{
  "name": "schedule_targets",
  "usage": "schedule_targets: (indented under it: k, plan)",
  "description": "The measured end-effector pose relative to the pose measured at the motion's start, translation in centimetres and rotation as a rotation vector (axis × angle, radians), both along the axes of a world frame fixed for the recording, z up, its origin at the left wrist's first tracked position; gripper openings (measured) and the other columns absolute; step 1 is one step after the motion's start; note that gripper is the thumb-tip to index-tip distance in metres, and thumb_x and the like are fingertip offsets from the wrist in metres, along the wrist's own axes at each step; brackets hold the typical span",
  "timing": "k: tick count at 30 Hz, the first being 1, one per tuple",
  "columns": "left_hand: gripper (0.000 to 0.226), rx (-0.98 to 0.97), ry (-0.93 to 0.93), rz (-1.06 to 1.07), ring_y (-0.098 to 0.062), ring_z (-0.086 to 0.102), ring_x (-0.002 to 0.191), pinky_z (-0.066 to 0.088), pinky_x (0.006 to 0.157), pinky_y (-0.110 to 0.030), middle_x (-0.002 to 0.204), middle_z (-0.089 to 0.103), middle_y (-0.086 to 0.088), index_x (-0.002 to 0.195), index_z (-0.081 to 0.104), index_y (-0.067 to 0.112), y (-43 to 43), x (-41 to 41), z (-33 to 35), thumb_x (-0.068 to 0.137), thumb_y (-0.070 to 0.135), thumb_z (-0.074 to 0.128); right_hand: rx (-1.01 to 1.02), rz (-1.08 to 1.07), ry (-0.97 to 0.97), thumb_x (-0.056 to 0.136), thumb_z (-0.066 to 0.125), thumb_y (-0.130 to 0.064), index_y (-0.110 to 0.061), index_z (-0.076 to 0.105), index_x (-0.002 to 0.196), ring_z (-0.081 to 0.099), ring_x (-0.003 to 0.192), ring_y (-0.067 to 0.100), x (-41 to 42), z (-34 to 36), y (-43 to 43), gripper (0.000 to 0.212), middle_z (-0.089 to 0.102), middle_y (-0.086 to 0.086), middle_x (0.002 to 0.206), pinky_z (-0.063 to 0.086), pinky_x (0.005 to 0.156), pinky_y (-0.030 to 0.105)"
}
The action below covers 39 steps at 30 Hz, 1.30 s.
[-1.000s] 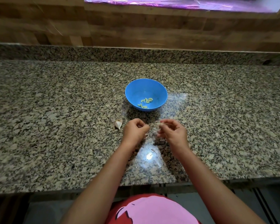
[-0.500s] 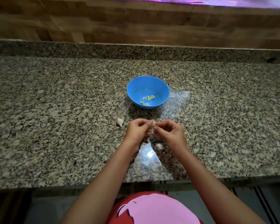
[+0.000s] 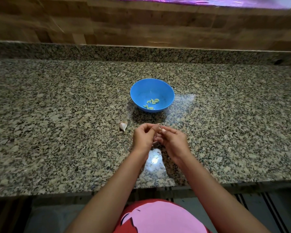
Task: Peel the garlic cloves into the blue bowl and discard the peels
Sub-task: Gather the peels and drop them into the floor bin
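Head view has our left hand [image 3: 144,137] and right hand [image 3: 173,140] pinching one small pale garlic clove [image 3: 163,130] on the near side of the round blue plastic bowl [image 3: 141,91], so we should nick its skin by nail and strip gently.

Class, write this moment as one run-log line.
step: peeling | left hand: pinches held clove | right hand: pinches held clove | bowl: peeled cloves inside | spare clove: on counter, left of hands
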<state>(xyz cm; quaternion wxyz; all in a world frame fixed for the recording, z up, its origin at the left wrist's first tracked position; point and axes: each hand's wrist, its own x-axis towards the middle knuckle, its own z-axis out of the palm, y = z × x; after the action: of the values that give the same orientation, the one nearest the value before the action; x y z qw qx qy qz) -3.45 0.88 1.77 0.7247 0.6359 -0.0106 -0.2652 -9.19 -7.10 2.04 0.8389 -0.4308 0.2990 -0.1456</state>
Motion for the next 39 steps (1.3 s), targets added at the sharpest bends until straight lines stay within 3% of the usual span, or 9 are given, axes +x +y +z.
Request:
schedule_targets:
  k: [4, 10, 13, 16, 19, 23, 28, 34, 39]
  plan:
    - [0.009, 0.095, -0.118, 0.020, -0.022, 0.064, 0.068, 0.056, 0.068, -0.036, 0.078, 0.068, -0.012, 0.078, 0.065, 0.011, 0.2, 0.0, -0.5, 0.087, 0.013, 0.065, 0.046, 0.051, -0.013, 0.089, 0.056, 0.000, 0.007, 0.064, 0.096, 0.063, 0.062, 0.016, -0.1, 0.5, -0.2, 0.013, 0.067, 0.013, 0.074, 0.055, 0.059, 0.021]
    - [0.013, 0.048, -0.037, 0.060, -0.013, 0.058, 0.055, 0.054, 0.054, -0.026, 0.070, 0.063, -0.005, 0.078, 0.059, 0.013, 0.1, 0.0, -0.6, 0.091, 0.012, 0.059, 0.022, 0.071, 0.044, 0.090, 0.048, 0.009, 0.013, 0.055, 0.114, 0.061, 0.053, 0.012, -0.2, 0.2, -0.3, 0.025, 0.064, 0.015, 0.074, 0.055, 0.056, 0.019]
    - [0.013, 0.061, -0.031, 0.108, -0.012, 0.059, 0.064, 0.052, 0.061, -0.025, 0.077, 0.062, -0.005, 0.080, 0.055, 0.012, 0.2, 0.8, -0.7, 0.093, 0.014, 0.057, 0.002, 0.082, 0.059, 0.089, 0.050, 0.010, 0.007, 0.056, 0.110, 0.062, 0.055, 0.014, -0.8, 0.2, -0.8, 0.022, 0.066, 0.015, 0.075, 0.055, 0.057, 0.020]
    - [0.013, 0.024, -0.022, 0.110, -0.014, 0.063, 0.073, 0.054, 0.068, -0.020, 0.079, 0.063, -0.007, 0.081, 0.053, 0.009, 0.5, 1.3, -0.8, 0.093, 0.010, 0.056, -0.207, 0.075, 0.166, 0.085, 0.059, 0.005, 0.006, 0.060, 0.102, 0.061, 0.053, 0.014, -1.4, 0.2, -1.6, 0.017, 0.066, 0.012, 0.072, 0.054, 0.052, 0.022]
    - [0.012, 0.186, -0.135, -0.011, -0.019, 0.066, 0.077, 0.057, 0.076, -0.032, 0.078, 0.067, -0.006, 0.079, 0.059, 0.011, 0.5, 1.3, -1.3, 0.090, 0.015, 0.062, -0.504, 0.029, 0.309, 0.086, 0.063, -0.002, 0.001, 0.066, 0.096, 0.059, 0.054, 0.013, -0.6, 0.0, -3.0, 0.011, 0.067, 0.009, 0.072, 0.053, 0.052, 0.024]
    - [0.013, 0.399, -0.334, -0.127, -0.019, 0.066, 0.073, 0.056, 0.075, -0.040, 0.076, 0.069, -0.003, 0.080, 0.064, 0.015, -0.3, 1.4, -1.5, 0.088, 0.024, 0.064, -0.864, 0.014, 0.447, 0.088, 0.063, -0.011, -0.004, 0.069, 0.104, 0.064, 0.080, 0.014, 2.1, -0.1, -4.9, 0.018, 0.071, 0.008, 0.095, 0.053, 0.078, 0.028]
    - [0.013, 0.472, -0.440, -0.138, -0.014, 0.062, 0.079, 0.050, 0.074, -0.027, 0.083, 0.067, 0.001, 0.090, 0.069, 0.013, -0.3, 1.7, -0.8, 0.088, 0.026, 0.065, -1.072, 0.077, 0.514, 0.093, 0.055, -0.010, -0.001, 0.065, 0.115, 0.061, 0.103, 0.020, 3.4, -0.5, -5.5, 0.026, 0.066, 0.012, 0.114, 0.042, 0.091, 0.022]
    - [0.016, 0.435, -0.337, -0.039, -0.017, 0.064, 0.088, 0.053, 0.080, -0.032, 0.092, 0.069, -0.002, 0.098, 0.068, 0.013, 2.5, 1.4, -1.4, 0.091, 0.025, 0.059, -1.192, 0.257, 0.443, 0.095, 0.047, -0.043, -0.013, 0.044, 0.137, 0.047, 0.123, 0.020, -1.5, -0.6, -2.1, 0.053, 0.046, 0.006, 0.134, 0.041, 0.105, 0.040]
    - [0.009, 0.350, -0.223, 0.136, -0.022, 0.064, 0.083, 0.054, 0.078, -0.041, 0.084, 0.068, 0.001, 0.088, 0.065, 0.022, 3.9, 0.3, -2.3, 0.092, 0.026, 0.058, -1.605, 0.732, 0.525, 0.089, 0.023, -0.066, -0.017, -0.013, 0.149, -0.017, 0.142, 0.012, -4.2, -2.3, 1.3, 0.085, -0.024, -0.004, 0.150, -0.012, 0.112, 0.031]
